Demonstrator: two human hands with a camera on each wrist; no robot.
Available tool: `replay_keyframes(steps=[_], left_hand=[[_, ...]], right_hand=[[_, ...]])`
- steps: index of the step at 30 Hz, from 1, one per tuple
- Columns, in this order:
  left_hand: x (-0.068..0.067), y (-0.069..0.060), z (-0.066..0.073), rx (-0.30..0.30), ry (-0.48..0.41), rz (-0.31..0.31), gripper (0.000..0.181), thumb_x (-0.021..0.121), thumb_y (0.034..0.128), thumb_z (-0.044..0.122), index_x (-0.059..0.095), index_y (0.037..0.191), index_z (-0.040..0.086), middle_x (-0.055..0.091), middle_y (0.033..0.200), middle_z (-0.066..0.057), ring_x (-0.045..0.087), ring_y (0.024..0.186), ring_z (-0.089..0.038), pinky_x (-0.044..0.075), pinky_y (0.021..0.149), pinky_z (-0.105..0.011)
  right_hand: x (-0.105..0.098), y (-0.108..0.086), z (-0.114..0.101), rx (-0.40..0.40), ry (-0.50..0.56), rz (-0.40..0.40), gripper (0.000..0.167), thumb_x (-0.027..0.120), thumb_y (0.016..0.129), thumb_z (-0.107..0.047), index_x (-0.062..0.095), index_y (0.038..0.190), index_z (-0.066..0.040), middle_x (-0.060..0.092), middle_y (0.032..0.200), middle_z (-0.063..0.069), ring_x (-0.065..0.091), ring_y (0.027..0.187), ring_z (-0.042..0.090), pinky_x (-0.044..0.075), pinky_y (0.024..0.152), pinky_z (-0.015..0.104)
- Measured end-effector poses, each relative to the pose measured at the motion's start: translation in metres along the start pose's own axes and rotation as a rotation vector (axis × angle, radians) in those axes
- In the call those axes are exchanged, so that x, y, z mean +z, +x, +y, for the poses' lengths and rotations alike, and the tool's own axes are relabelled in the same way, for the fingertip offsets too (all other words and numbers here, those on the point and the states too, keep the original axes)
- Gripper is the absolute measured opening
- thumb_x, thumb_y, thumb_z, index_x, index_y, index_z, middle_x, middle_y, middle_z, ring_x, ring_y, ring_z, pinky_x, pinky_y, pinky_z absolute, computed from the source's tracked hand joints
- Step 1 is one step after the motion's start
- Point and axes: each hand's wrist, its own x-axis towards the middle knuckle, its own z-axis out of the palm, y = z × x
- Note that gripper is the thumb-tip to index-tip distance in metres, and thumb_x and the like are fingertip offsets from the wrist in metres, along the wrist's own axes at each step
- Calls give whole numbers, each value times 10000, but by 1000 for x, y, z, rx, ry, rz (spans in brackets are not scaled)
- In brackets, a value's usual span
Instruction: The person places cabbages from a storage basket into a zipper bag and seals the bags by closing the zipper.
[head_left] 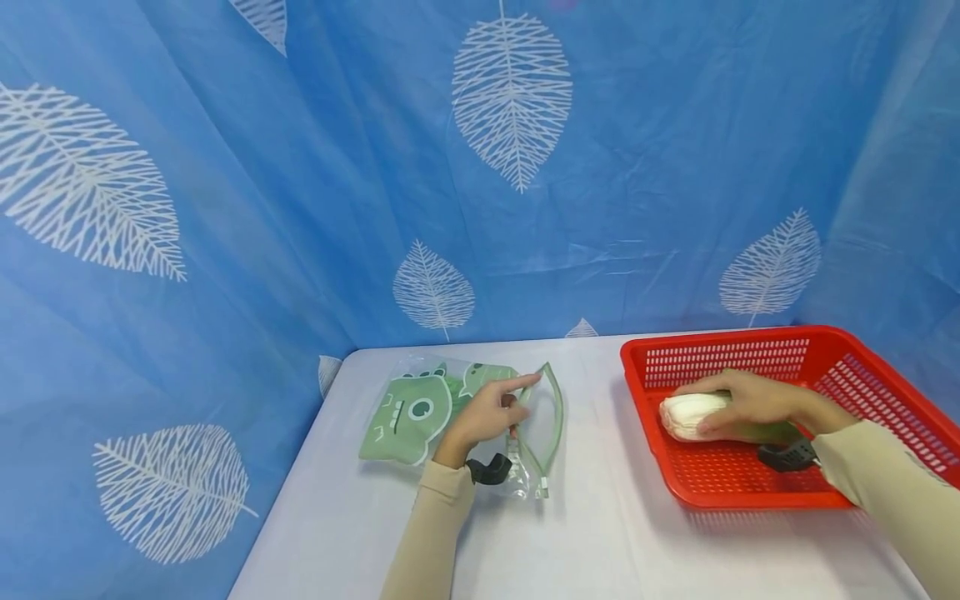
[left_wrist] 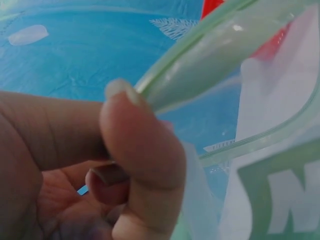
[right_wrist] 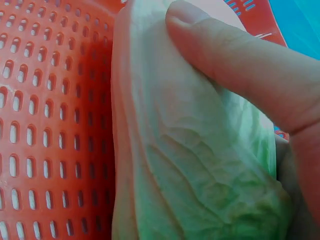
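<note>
A clear zip bag [head_left: 408,417] with a green cartoon print lies on the white table, its green-edged mouth [head_left: 557,417] spread apart toward the right. My left hand [head_left: 486,412] is over the bag's mouth and pinches its rim [left_wrist: 200,65] between thumb and finger, as the left wrist view shows. In the red basket [head_left: 757,500], a napa cabbage [head_left: 693,415] lies on its side, white base to the left. My right hand [head_left: 753,402] grips the cabbage from above, the thumb pressed along its pale stalk; the other fingers are mostly hidden in the right wrist view.
The perforated basket stands at the table's right side, with raised walls around the cabbage. Behind and to the left of the white table [head_left: 337,517] hangs a blue curtain [head_left: 622,167] with white leaf prints.
</note>
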Motion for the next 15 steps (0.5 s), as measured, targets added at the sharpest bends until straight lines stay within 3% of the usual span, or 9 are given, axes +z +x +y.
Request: replay_keyframes(steps=[9, 15], left_hand=[[-1, -2, 0, 16, -5, -1, 580, 605, 970, -52, 553, 1491, 195, 566, 844, -142, 562, 601, -422, 541, 588, -555], [-2, -3, 1, 15, -6, -5, 589, 586, 974, -55, 542, 1499, 208, 544, 806, -119, 544, 650, -501, 545, 602, -570]], right_hand=[[-3, -4, -4, 41, -28, 29, 591, 836, 860, -285, 655, 1385, -80, 691, 1025, -65, 576, 820, 99, 526, 606, 260], [-10, -1, -23, -47, -78, 92, 583, 845, 853, -291, 670, 1372, -92, 699, 1046, -71, 598, 822, 86, 542, 619, 261]])
